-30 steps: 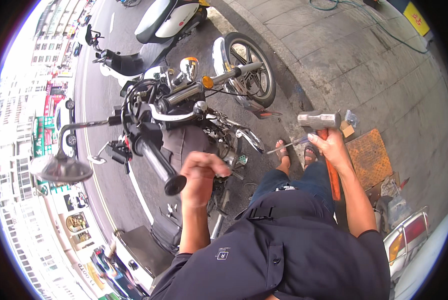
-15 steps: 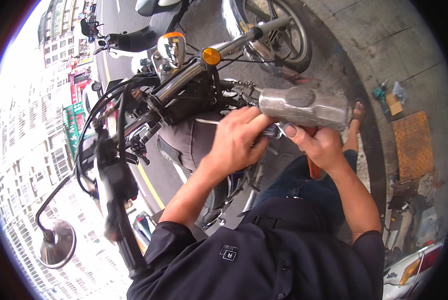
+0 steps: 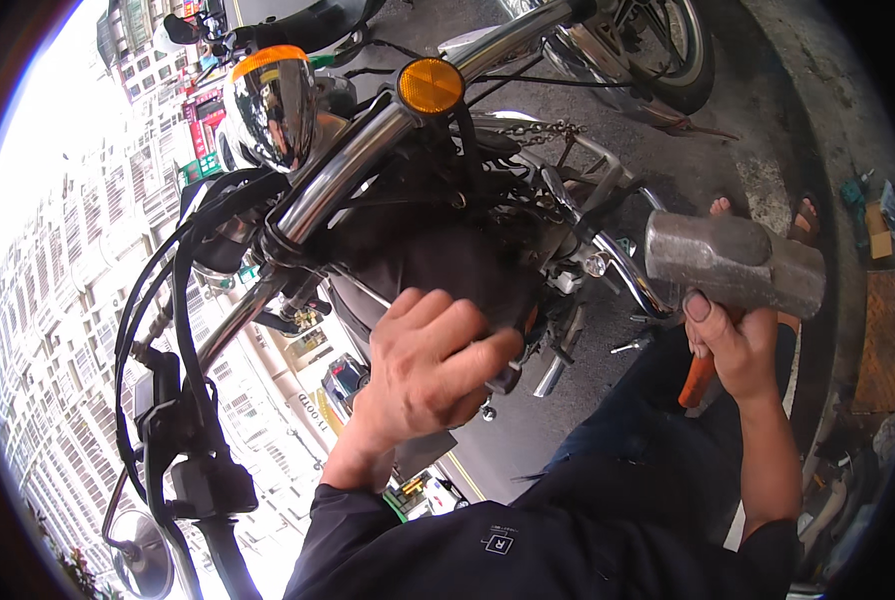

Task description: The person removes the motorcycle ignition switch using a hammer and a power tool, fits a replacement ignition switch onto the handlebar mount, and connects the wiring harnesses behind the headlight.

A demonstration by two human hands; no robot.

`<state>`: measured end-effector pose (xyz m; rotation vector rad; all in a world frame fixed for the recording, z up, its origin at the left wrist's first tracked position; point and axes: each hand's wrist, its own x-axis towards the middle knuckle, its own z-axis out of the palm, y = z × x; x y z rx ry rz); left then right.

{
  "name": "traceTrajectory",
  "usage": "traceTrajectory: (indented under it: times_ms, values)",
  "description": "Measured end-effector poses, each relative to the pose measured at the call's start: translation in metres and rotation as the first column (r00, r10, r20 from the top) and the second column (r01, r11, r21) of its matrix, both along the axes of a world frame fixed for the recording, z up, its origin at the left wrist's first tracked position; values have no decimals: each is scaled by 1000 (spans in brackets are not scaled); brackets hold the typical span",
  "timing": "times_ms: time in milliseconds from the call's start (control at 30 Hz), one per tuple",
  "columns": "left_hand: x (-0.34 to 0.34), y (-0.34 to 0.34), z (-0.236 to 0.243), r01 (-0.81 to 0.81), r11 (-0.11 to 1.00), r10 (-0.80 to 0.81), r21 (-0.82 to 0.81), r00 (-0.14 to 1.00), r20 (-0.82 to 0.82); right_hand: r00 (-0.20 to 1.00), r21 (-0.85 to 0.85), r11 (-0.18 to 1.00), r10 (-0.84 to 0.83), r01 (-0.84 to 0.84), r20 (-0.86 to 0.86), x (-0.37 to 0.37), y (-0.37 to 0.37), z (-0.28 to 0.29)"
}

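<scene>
My left hand (image 3: 433, 365) is wrapped round what looks like a screwdriver (image 3: 508, 378). The dark butt of its handle shows below my fingers, and its thin metal shaft runs up-left toward the motorcycle's chrome fork tube (image 3: 353, 165). Whether the tip touches the fork area I cannot tell. Off to the right, my right hand (image 3: 733, 345) grips a heavy club hammer (image 3: 733, 262) close under its worn grey steel head. Part of the orange handle (image 3: 697, 382) sticks out below the fist. A clear gap separates the hammer head from the screwdriver's butt.
An amber reflector (image 3: 431, 86) and a chrome turn signal (image 3: 273, 110) sit by the fork. Black cables and a handlebar grip (image 3: 223, 550) are at left, with a round mirror (image 3: 143, 555). Another motorcycle's wheel (image 3: 668, 55) stands at the far right, near cardboard (image 3: 878, 232).
The hammer has moved right, away from the screwdriver, in my right hand. My left hand has gone lower with the screwdriver, now nearer the fork. My view has shifted closer to the motorcycle.
</scene>
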<state>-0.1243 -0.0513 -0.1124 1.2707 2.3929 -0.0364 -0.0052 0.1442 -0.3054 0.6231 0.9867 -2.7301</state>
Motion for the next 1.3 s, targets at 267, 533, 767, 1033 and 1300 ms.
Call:
traceTrajectory:
  times_ms: [267,533,767,1033,1300]
  values:
    - [-10,2,-9,-27,998,30,-54,998,57,994,-23,994,108,-109,-22,-8,4,-10]
    - [-12,9,-8,24,997,-26,-69,999,-24,992,25,992,123,-124,31,-5,-2,-20]
    - [-32,-4,-16,-9,998,0,-66,992,-128,994,78,991,106,-108,40,-7,-8,-21]
    - [-61,0,-16,-128,965,199,227,924,-328,994,142,986,98,-91,-44,-16,-8,-16]
    - [-47,-2,16,-388,667,629,636,751,-202,981,-5,981,196,-196,-18,-22,4,-10]
